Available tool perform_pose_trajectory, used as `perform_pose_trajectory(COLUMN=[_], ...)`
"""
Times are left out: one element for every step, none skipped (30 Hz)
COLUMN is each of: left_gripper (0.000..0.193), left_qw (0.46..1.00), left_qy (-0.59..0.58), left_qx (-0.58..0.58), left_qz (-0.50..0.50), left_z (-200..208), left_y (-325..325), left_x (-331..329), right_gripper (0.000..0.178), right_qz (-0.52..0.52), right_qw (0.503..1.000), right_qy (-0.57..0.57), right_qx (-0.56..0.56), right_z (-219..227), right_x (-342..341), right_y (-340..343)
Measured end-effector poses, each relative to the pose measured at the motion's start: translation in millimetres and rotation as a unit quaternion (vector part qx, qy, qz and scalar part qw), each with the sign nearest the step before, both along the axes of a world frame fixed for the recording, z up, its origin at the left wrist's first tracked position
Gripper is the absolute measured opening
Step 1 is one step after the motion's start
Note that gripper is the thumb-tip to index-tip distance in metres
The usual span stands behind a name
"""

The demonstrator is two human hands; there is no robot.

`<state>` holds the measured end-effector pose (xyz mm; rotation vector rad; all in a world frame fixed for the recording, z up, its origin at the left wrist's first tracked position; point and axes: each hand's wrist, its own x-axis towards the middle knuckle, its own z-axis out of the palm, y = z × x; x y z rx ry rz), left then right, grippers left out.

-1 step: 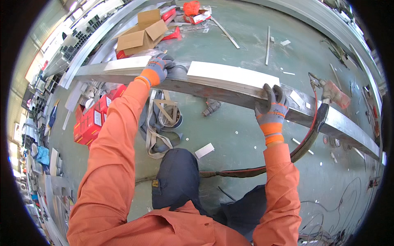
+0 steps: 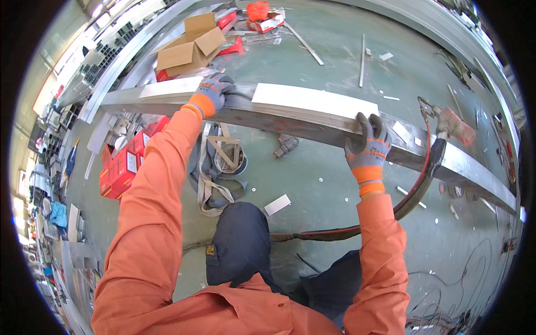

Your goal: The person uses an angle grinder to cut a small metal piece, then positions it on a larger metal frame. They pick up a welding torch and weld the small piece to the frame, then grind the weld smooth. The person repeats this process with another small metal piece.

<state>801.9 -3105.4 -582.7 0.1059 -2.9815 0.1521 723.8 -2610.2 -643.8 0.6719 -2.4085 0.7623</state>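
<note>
A long grey metal beam [image 2: 290, 127] crosses in front of me, with white flat strips on top. Gloved in grey and orange, my left hand [image 2: 213, 94] rests on the beam with fingers curled, against the right end of the left white strips [image 2: 170, 88]. Whatever lies under its fingers is hidden. My right hand [image 2: 369, 146] grips the right end of the middle stack of white strips [image 2: 312, 100], fingertips bent over its top and end. The thumb is out of sight. Two small white pieces [image 2: 402, 133] lie on the beam right of that hand.
A torch-like tool [image 2: 455, 125] with a thick hose [image 2: 413, 198] hangs over the beam at right. Below are a bucket [image 2: 237, 162], grey straps [image 2: 209, 192] and a dark metal fitting [image 2: 286, 146]. Red boxes [image 2: 118, 174] and an open carton [image 2: 190, 47] stand left.
</note>
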Motion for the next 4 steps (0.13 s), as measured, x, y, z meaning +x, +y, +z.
perform_pose_trajectory(left_gripper=[0.047,0.047,0.049,0.051], left_qw=[0.999,0.995,0.993,0.988], left_qy=[0.002,0.003,-0.022,-0.047], left_qx=[-0.017,-0.035,-0.08,-0.123], left_qz=[-0.049,-0.098,-0.086,-0.076], left_z=[3.2,6.9,8.8,5.4], left_y=[5.9,11.6,11.6,11.0], left_x=[-7.4,-12.6,-14.7,-17.0], right_gripper=[0.076,0.075,0.075,0.075], right_qz=[0.0,0.0,-0.001,0.0], right_qw=[1.0,1.0,1.0,1.0], right_qy=[-0.001,-0.003,-0.004,-0.02], right_qx=[-0.005,-0.011,-0.017,-0.002], right_z=[-1.1,-3.5,-3.3,-1.1], right_x=[-1.9,-4.0,-5.1,-4.5], right_y=[3.7,5.6,7.1,11.5])
